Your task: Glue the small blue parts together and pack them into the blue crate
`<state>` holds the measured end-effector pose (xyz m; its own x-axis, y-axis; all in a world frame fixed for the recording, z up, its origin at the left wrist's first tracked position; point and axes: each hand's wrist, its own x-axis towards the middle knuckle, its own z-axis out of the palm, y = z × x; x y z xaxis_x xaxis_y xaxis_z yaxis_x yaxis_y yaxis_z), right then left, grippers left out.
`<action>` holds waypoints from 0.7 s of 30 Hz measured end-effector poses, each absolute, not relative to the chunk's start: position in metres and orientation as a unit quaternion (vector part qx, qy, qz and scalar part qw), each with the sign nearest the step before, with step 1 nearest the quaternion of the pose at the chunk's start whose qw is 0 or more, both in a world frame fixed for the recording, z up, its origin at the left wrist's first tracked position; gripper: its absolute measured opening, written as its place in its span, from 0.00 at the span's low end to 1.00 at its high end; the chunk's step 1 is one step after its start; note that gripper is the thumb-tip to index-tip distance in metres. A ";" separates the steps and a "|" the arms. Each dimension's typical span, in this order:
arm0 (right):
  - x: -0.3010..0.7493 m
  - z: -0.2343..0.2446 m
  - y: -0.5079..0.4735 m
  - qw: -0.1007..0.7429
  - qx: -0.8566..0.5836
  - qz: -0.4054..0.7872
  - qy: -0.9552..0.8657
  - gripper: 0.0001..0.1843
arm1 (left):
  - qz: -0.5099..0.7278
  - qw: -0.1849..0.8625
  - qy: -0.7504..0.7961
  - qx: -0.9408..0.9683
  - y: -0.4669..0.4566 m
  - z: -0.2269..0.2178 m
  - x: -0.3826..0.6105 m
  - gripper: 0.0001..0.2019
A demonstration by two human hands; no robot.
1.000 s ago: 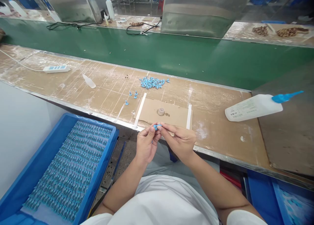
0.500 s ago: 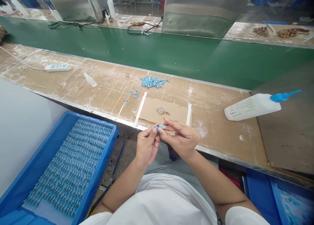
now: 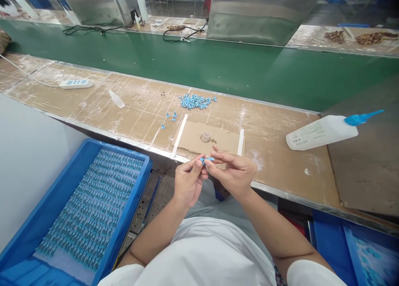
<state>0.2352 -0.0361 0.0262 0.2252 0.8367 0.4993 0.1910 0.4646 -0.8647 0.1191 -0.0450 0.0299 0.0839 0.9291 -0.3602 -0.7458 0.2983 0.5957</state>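
Pinched between the fingertips of both hands is a small blue part (image 3: 202, 161), held just off the table's near edge. My left hand (image 3: 189, 183) closes its thumb and forefinger on the rounded left end. My right hand (image 3: 234, 173) has its thumb and forefinger at the narrower right end, other fingers stretched out. Beyond the hands, a small clear cup (image 3: 205, 137) sits on a taped piece of cardboard (image 3: 222, 137). Several similar blue parts (image 3: 173, 119) stand to the left of it, and a pile of small blue pieces (image 3: 195, 102) lies farther back.
At lower left, a blue tray (image 3: 146, 163) holds rows of blue parts. A white bottle with blue nozzle (image 3: 322, 132) lies at right; a small squeeze bottle (image 3: 116, 99) and power strip (image 3: 76, 84) lie left. Behind runs a green belt (image 3: 162, 55). Another blue bin (image 3: 330, 244) stands lower right.
Both hands stay together on the blue part, with its right end now showing farther right between the fingers. The camera view has shifted slightly.
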 end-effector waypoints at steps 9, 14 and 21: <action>0.245 0.035 -0.040 0.617 -0.463 0.220 -0.597 0.15 | 0.568 0.736 0.345 0.128 -0.048 0.033 0.120 0.17; 0.253 0.039 -0.039 0.603 -0.420 0.324 -0.596 0.13 | 0.570 0.738 0.333 0.139 -0.051 0.031 0.120 0.16; 0.248 0.040 -0.033 0.615 -0.398 0.311 -0.606 0.12 | 0.567 0.737 0.352 0.108 -0.051 0.033 0.121 0.16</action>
